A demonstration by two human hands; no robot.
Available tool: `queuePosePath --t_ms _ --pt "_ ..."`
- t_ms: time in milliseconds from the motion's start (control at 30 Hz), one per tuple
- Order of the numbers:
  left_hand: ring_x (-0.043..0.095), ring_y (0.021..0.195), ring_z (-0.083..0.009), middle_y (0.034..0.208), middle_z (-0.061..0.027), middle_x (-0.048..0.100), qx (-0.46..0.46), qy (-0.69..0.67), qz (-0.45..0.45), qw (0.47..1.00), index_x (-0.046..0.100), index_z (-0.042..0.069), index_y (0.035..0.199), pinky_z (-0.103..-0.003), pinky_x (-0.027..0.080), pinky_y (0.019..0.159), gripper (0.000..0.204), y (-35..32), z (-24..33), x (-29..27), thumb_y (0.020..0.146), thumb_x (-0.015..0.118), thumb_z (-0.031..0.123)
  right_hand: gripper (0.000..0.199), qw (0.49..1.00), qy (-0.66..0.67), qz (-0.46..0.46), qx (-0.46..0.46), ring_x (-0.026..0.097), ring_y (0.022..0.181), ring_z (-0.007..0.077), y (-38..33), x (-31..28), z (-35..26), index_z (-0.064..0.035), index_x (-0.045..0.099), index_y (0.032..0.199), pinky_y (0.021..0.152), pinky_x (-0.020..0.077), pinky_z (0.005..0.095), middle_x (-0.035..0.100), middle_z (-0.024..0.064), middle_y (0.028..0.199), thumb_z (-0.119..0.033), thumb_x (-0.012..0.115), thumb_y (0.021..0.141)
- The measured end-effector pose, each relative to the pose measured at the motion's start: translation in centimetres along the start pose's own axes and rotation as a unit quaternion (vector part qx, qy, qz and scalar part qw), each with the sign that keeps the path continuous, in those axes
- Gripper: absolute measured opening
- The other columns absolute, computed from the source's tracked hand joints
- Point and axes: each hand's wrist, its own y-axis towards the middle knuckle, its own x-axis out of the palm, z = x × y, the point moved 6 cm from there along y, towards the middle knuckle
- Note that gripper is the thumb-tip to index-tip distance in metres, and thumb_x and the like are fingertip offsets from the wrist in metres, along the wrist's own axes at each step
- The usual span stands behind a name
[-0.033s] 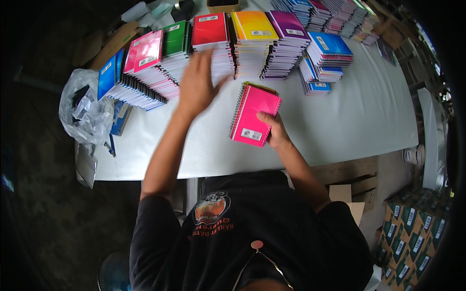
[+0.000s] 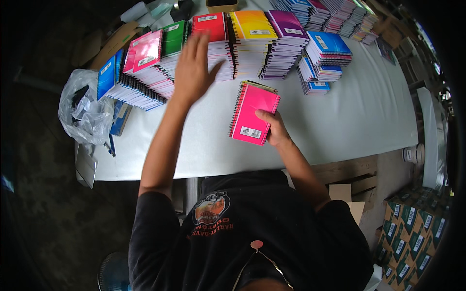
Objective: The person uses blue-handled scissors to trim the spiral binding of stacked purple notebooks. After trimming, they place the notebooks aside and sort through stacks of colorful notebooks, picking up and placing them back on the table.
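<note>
My right hand (image 2: 274,128) grips a small bundle of spiral notebooks from the right side, thumb on top. A pink spiral notebook (image 2: 253,110) with a white label lies uppermost; a yellowish edge peeks out beneath it at the far end. My left hand (image 2: 192,72) is open, fingers stretched out, holding nothing. It hovers before the red notebook stack (image 2: 209,28) and the green notebook stack (image 2: 174,34), its fingertips overlapping the red one; whether they touch it I cannot tell. Alongside stand the yellow stack (image 2: 252,25) and the purple stack (image 2: 287,24).
Pink (image 2: 144,48) and blue (image 2: 108,75) notebook stacks lean at the left, beside a clear plastic bag (image 2: 85,109). Blue notebooks (image 2: 330,43) sit piled crosswise at the right, with more piles (image 2: 335,17) behind. A pale cloth (image 2: 359,111) covers the table. Patterned boxes (image 2: 412,237) stand lower right.
My left hand has moved slightly away from me, its fingertips now farther over the red stack. The right hand with the notebooks has hardly moved.
</note>
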Motion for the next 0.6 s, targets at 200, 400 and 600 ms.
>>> queuePosePath --t_ms 200,400,600 --pt "0.059 0.099 -0.0211 0.107 -0.0042 0.064 0.040 0.037 -0.076 0.996 0.059 0.018 0.117 -0.040 0.043 0.087 0.033 1.9 -1.4 2.3 0.084 0.057 0.015 0.045 0.998 0.018 0.036 0.042 0.060 0.094 0.0187 0.0 -0.6 -0.8 -0.0023 0.051 0.115 0.081 0.0503 0.0340 0.060 0.0084 0.102 -0.024 0.069 0.080" --pt "0.054 0.100 -0.0225 0.113 -0.0041 0.058 0.180 -0.100 -0.174 0.963 0.063 0.014 0.107 -0.041 0.043 0.085 0.035 -7.3 9.3 -1.3 0.073 0.068 0.024 0.055 0.998 0.051 0.024 0.025 0.058 0.100 0.0198 0.1 -0.1 -1.2 -0.0037 0.043 0.123 0.086 0.0493 0.0359 0.057 0.0104 0.111 -0.031 0.067 0.082" --pt "0.031 0.130 -0.0336 0.138 -0.0117 0.040 -0.158 0.301 -0.045 0.939 0.041 0.010 0.133 -0.045 0.028 0.104 0.067 -5.1 -14.2 -11.2 0.070 0.065 0.007 0.051 0.998 0.026 0.013 0.051 0.058 0.101 0.0240 -0.3 0.6 -0.9 -0.0019 0.046 0.121 0.088 0.0479 0.0376 0.057 0.0138 0.113 -0.029 0.063 0.081"
